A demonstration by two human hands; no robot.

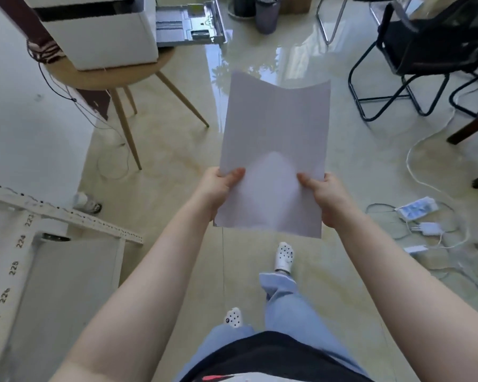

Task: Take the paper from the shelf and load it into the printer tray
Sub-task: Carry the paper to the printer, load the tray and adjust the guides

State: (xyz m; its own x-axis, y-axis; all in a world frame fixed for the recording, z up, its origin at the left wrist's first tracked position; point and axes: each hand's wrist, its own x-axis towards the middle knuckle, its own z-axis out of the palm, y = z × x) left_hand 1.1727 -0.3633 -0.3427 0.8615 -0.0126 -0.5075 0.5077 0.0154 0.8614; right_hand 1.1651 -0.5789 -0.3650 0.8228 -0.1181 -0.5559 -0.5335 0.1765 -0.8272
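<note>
A thin stack of white paper (276, 139) hangs in front of me over the floor, its far edge sagging in the middle. My left hand (218, 188) grips its near left edge, thumb on top. My right hand (323, 197) grips the near right edge the same way. At the top left a white printer (100, 31) sits on a round wooden stool (105, 78). Its grey tray (188, 23) is pulled out to the right and looks bare inside. The paper is well short of the tray.
A white shelf (53, 216) with numbered marks stands at the lower left. Black chairs (425, 56) are at the upper right. A power strip (415, 208) and loose cables lie on the glossy floor at the right. Dark bins (265, 12) stand behind the tray.
</note>
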